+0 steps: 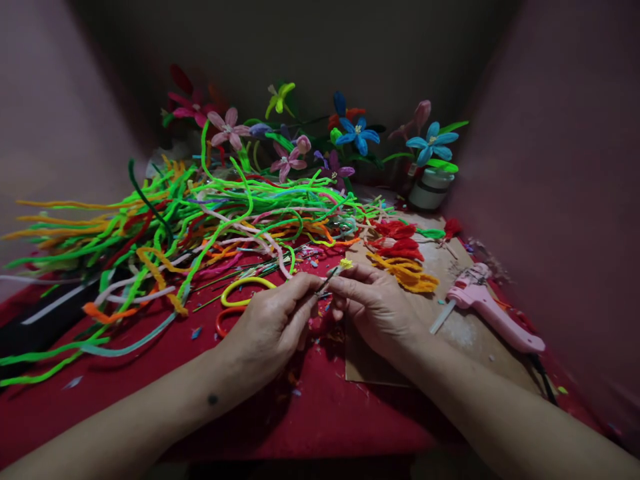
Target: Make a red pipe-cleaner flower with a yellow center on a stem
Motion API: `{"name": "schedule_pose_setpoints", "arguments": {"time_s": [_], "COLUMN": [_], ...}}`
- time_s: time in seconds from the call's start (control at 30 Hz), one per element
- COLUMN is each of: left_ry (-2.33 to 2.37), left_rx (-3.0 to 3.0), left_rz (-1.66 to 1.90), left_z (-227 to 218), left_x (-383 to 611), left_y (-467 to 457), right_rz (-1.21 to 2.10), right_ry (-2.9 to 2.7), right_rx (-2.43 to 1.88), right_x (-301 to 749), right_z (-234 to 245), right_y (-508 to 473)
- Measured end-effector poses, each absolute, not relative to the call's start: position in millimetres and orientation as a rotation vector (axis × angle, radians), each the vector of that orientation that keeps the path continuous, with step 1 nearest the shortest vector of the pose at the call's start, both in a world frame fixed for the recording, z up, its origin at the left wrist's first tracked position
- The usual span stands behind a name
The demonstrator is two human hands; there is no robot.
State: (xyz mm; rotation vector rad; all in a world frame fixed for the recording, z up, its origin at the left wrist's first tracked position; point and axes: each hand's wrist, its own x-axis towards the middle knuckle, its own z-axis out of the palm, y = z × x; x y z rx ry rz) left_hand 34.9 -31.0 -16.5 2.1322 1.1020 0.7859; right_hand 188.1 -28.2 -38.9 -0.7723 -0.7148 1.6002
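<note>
My left hand (pixel 273 320) and my right hand (pixel 373 303) meet over the red cloth (pixel 320 413). Both pinch a thin green wire stem (pixel 330 277) that carries a small yellow tuft at its tip. The stem points up and to the right between my fingertips. Just left of my left hand lie scissors with yellow and orange handles (pixel 240 293). Behind the tuft sit folded red petals (pixel 400 243) and folded orange petals (pixel 407 272) of pipe cleaner.
A big heap of loose pipe cleaners (pixel 165 227), mostly green, covers the left and middle. A pink glue gun (pixel 493 310) rests on a cardboard sheet (pixel 465 333) at the right. Finished pipe-cleaner flowers (pixel 357 133) stand at the back beside a white jar (pixel 430 190).
</note>
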Motion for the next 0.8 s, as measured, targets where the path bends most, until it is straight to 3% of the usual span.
{"name": "schedule_pose_setpoints", "arguments": {"time_s": [0.8], "left_ry": [1.078], "left_rx": [1.611], "left_rz": [0.652], "left_z": [-5.4], "left_x": [34.0], "left_y": [-26.0], "right_rz": [1.577], "right_ry": [-0.908], "right_rx": [-0.899], "right_x": [189.6], "right_z": [-40.7], "right_y": [-35.4]}}
